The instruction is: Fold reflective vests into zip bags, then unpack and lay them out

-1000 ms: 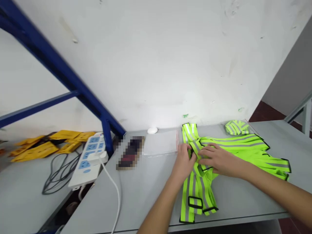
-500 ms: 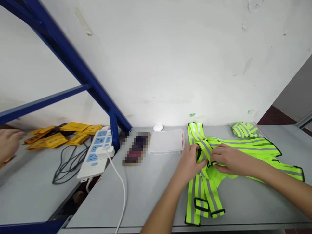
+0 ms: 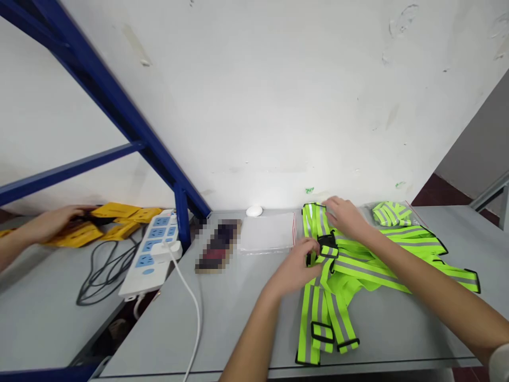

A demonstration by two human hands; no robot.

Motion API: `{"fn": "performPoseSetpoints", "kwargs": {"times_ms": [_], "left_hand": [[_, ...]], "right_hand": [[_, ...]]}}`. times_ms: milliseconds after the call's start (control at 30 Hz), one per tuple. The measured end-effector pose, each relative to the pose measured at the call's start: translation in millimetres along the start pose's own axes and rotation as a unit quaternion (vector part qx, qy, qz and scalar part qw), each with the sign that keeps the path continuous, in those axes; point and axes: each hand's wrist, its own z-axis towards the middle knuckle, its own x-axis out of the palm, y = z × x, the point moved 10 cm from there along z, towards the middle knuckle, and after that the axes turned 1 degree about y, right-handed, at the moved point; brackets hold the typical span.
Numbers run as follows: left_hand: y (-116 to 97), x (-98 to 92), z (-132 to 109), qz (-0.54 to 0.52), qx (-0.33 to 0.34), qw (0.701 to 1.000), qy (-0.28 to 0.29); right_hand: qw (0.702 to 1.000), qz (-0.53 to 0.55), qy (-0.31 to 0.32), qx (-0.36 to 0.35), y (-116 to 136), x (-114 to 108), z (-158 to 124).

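Observation:
Neon-green reflective straps (image 3: 363, 268) with grey stripes and black buckles lie on the grey table, several of them joined at a black fastener. My left hand (image 3: 299, 269) is closed at the left side of this joint, fingertips pinching the strap beside a black buckle (image 3: 329, 251); part of its grip is hidden. My right hand (image 3: 347, 216) is above the straps' far part, its fingers stretched out beside the upper strap end (image 3: 315, 218). Nothing shows held in it. Strap ends with black slider buckles (image 3: 322, 332) hang toward the table's front edge.
Clear plastic bags (image 3: 268, 232) lie left of the straps, beside a blurred-out phone-shaped object (image 3: 218, 246). A bagged folded strap bundle (image 3: 393, 213) sits at back right. Left are a power strip (image 3: 149, 254), blue frame (image 3: 159, 164), yellow packets (image 3: 119, 210) and another person's hand (image 3: 59, 220).
My right hand has moved off the strap joint, up and away toward the far strap end. My left hand stays at the joint. The other person's hand has reached into the yellow packets.

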Motion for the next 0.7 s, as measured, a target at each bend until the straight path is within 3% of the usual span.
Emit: {"fn": "performPoseSetpoints", "kwargs": {"times_ms": [67, 167, 333, 433, 533, 600, 633, 700], "left_hand": [[-4, 1.0, -8, -0.082, 0.003, 0.996, 0.045], [-10, 6.9, -33, -0.178, -0.003, 0.977, 0.119], [-8, 18.8, -89, -0.141, -0.037, 0.964, 0.222], [-12, 16.0, -104, -0.12, -0.03, 0.96, 0.252], [-26, 16.8, -96, -0.146, -0.008, 0.947, 0.286], [-30, 20.5, -76, -0.153, -0.019, 0.947, 0.281], [-29, 20.1, -60, -0.13, -0.032, 0.959, 0.249], [-28, 7.5, -22, -0.009, -0.017, 0.994, 0.111]], "right_hand": [[0.997, 0.032, 0.049, -0.048, 11, 13, -18], [0.993, 0.079, 0.064, -0.066, 13, 14, -41], [0.988, 0.129, 0.06, -0.065, 8, 5, -61], [0.986, 0.129, 0.089, -0.058, 10, 16, -69], [0.986, 0.121, 0.11, -0.043, 8, 32, -75], [0.987, 0.117, 0.106, -0.034, 4, 38, -79], [0.988, 0.114, 0.1, -0.03, 0, 39, -81], [0.991, 0.105, 0.083, -0.02, -12, 37, -86]]}}
